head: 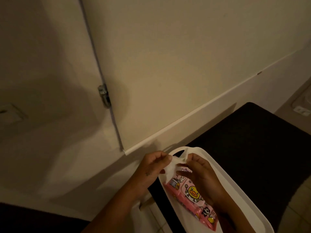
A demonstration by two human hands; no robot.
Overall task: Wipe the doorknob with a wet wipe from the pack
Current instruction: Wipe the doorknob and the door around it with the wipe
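Both hands hold one white wet wipe (170, 167) over the pink pack (190, 195), which lies in a white tray (235, 187). The left hand (149, 172) fingers and right hand (203, 177) fingers pinch its top corners to spread it open. The pack shows a duck cartoon; no words can be read. No doorknob is in view.
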